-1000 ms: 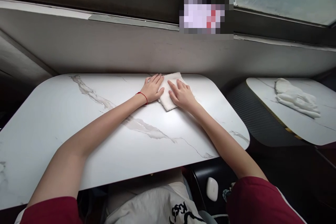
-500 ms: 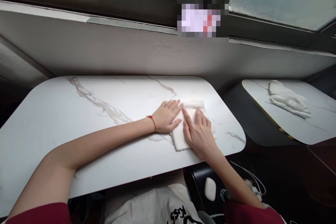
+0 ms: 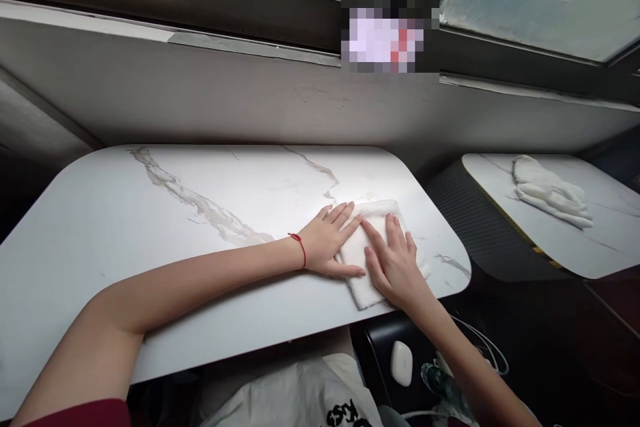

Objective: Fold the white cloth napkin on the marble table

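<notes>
Two hands (image 3: 324, 239) (image 3: 399, 263), grip spread flat, partly hiding white cloth (image 3: 357, 248), maroon sleeve (image 3: 80, 414) cropped

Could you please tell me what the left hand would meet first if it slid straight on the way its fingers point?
Most likely the right hand, whose index finger lies just ahead of the left hand on the white cloth. Whether the two already touch is hard to tell.

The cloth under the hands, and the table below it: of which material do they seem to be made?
Cloth: probably soft terry-like fabric with a matt finish; its edges look fuzzy.
Table: smooth, faintly glossy, with grey-brown marble-like veins; perhaps laminate or stone, the look leaves it open.
</notes>
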Available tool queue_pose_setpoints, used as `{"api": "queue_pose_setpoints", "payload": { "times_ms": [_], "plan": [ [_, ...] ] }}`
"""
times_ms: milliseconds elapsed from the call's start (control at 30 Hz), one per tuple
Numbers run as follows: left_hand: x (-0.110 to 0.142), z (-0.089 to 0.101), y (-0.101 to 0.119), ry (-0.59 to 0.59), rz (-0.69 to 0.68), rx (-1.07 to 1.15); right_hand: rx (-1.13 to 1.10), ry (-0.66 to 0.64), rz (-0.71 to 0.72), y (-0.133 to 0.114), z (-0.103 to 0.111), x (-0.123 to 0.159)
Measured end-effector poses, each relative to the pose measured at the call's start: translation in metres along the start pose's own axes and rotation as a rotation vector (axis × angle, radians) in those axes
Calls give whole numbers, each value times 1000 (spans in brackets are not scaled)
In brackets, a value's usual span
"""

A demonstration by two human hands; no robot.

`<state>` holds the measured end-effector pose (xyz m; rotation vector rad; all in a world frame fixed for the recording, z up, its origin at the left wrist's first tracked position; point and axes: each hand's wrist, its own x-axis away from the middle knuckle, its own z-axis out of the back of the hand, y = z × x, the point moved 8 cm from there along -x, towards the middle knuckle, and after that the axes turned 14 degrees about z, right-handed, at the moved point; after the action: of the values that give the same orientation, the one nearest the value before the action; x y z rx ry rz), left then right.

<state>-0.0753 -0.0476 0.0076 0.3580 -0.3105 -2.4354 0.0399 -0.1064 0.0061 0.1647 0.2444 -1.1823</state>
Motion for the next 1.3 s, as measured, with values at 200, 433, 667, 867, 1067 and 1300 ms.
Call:
{"api": "queue_pose_setpoints", "payload": {
  "times_ms": [200, 433, 667, 867, 1067, 1300],
  "plan": [
    [-10, 6, -29, 46, 137, 11, -25, -73, 90, 14, -13, -43],
    [-32, 16, -62, 27, 298, -84, -53, -63, 144, 31, -27, -97],
    [-91, 14, -84, 15, 448, -121, -44, -43, 67, 69, -46, -146],
    [-145, 9, -83, 83, 414, -145, -42, 4, 16, 112, -49, -171],
    [-174, 8, -91, 139, 381, -157, -9, -19, -38, 140, -50, -185],
    [-170, 7, -92, 125, 352, -201, 14, -4, -36, 136, -45, -183]
  ]
}}
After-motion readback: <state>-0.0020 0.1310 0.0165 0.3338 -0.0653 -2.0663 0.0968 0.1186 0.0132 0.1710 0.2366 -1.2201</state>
